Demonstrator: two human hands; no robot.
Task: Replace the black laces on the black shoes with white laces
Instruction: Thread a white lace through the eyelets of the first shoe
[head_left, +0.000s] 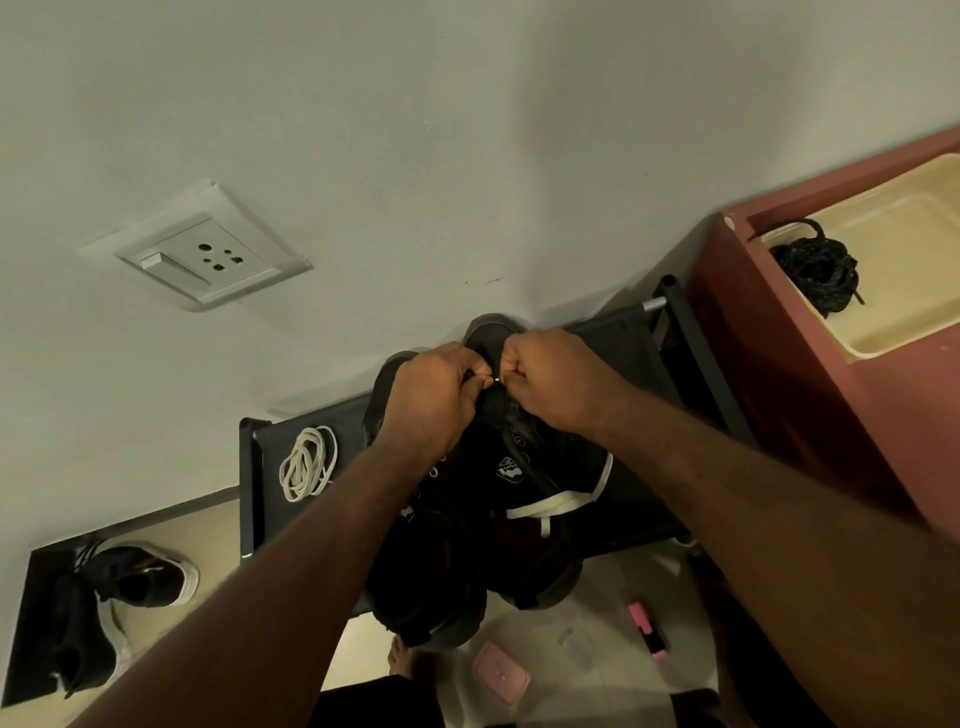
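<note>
On the black shelf (613, 343) below the wall stand two black shoes side by side, toes to the wall. The left hand (431, 400) and right hand (550, 379) meet over the toe end of the right shoe (519, 467). Both sets of fingers (480, 382) are curled and pressed close, pinching the small bright tip of a white lace (561, 503) between them. The rest of that lace trails across the shoe's opening at five o'clock from the hands. The left shoe (415, 571) lies under the left forearm, eyelets bare. A coiled white lace (306, 462) rests on the shelf at eight o'clock from the hands. At two o'clock, the black laces (815, 270) lie bundled in a cream tray (909, 312) on a reddish cabinet (779, 389). A wall socket (208, 254) sits at ten o'clock.
</note>
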